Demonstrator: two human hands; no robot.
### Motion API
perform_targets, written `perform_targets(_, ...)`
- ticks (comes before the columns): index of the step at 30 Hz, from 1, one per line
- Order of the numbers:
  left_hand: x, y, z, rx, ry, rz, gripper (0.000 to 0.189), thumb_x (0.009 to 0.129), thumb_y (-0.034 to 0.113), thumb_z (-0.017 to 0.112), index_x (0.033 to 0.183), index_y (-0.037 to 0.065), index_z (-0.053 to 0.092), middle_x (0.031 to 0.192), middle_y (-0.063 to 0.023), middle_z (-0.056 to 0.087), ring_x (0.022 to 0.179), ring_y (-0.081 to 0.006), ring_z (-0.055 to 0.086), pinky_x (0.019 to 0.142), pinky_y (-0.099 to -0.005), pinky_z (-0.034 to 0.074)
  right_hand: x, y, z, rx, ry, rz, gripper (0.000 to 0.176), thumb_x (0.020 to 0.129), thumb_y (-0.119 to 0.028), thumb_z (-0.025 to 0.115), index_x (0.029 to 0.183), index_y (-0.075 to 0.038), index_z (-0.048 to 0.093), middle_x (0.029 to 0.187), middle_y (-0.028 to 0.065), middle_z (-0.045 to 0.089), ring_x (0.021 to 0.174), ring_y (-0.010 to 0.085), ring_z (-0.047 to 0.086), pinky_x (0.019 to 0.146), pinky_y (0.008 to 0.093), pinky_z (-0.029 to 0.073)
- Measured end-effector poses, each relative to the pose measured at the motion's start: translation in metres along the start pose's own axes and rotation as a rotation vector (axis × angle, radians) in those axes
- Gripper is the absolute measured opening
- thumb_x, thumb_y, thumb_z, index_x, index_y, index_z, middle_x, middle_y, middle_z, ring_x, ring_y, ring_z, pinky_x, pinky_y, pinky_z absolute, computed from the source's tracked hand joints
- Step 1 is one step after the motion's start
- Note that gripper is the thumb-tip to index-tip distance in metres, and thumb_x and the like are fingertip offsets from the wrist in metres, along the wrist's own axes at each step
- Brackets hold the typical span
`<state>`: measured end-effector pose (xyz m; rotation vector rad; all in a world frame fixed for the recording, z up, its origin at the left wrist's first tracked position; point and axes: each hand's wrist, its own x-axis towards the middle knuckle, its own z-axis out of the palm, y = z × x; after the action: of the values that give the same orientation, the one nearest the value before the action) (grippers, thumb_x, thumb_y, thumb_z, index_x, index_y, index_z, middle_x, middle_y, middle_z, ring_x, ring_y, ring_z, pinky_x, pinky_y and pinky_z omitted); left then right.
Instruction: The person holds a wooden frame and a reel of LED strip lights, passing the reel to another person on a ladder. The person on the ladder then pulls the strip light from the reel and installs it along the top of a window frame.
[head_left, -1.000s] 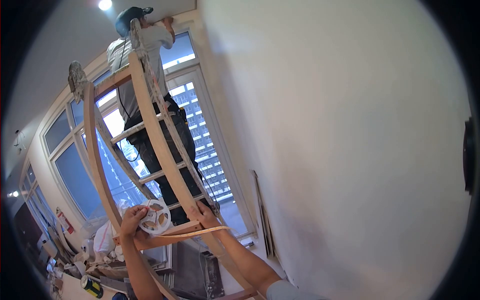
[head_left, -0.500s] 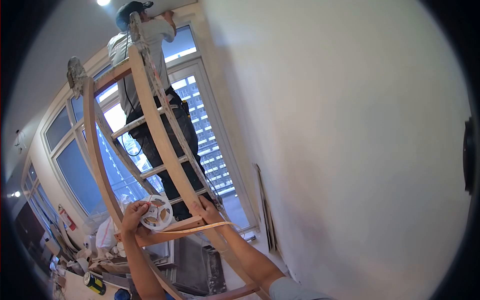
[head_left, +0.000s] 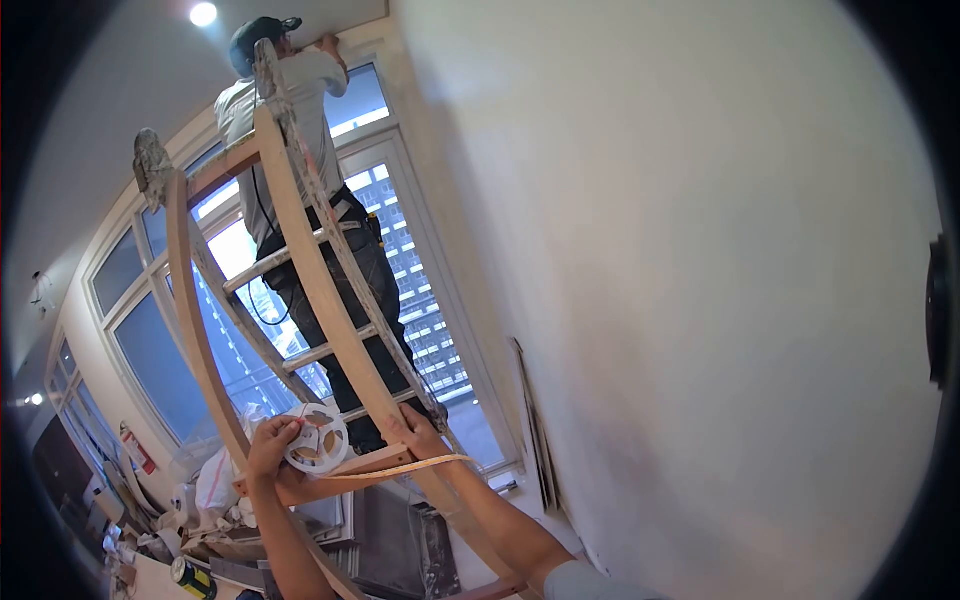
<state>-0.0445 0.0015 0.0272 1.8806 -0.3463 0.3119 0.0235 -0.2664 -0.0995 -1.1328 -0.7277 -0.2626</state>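
White reel [head_left: 315, 440] sits clasped in the left hand [head_left: 270, 445] beside a low rung [head_left: 300, 486] of the ladder [head_left: 185, 300], its strip [head_left: 440, 461] pinched by the right hand [head_left: 420, 432] against the rail [head_left: 322, 290]; I'd feed it flat, lightly taut, untwisted.

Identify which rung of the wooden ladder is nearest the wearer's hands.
The flat wooden rung just below the white plastic reel in the left hand; the right hand rests on the wooden side rail at its end. Other rungs lie well above or below.
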Motion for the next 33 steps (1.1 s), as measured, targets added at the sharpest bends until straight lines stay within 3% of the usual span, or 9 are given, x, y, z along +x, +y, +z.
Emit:
perform_targets(11,0.003,-0.007,-0.006,-0.027,-0.019,-0.003,0.015,0.095,0.011,0.060,0.099,-0.002,0.066,0.086,-0.0029,0.067,0.074,-0.0072,0.061,0.068,-0.0209,0.050,0.000,-0.001,0.000,-0.030,-0.005,-0.018,0.042,0.097,-0.039,0.056,0.117,-0.003,0.054,0.088,0.0054,0.061,0.082,0.0116,0.059,0.075,0.0272,0.048)
perform_targets(17,0.004,-0.011,-0.007,-0.030,-0.022,0.002,0.015,0.095,0.012,0.060,0.099,-0.001,0.066,0.086,-0.0023,0.067,0.075,-0.0069,0.061,0.069,-0.0211,0.050,-0.001,0.000,0.002,0.027,0.009,-0.006,0.038,0.096,-0.036,0.058,0.110,0.000,0.057,0.091,0.0065,0.057,0.085,0.0121,0.051,0.076,0.0280,0.044)
perform_targets(20,0.004,-0.009,-0.007,-0.040,-0.020,-0.006,0.016,0.095,0.012,0.060,0.099,-0.001,0.066,0.086,-0.0023,0.067,0.075,-0.0071,0.061,0.069,-0.0213,0.050,0.002,0.003,-0.001,-0.029,-0.024,-0.032,0.041,0.097,-0.038,0.056,0.117,-0.002,0.053,0.087,0.0059,0.060,0.081,0.0118,0.059,0.074,0.0274,0.048)
perform_targets(33,0.004,-0.012,-0.008,-0.015,-0.009,0.012,0.016,0.095,0.012,0.060,0.099,-0.002,0.066,0.087,-0.0029,0.067,0.075,-0.0075,0.061,0.069,-0.0216,0.050,0.003,0.009,-0.002,-0.013,-0.017,-0.010,0.041,0.097,-0.038,0.057,0.116,-0.002,0.053,0.087,0.0058,0.060,0.080,0.0114,0.058,0.073,0.0273,0.047)
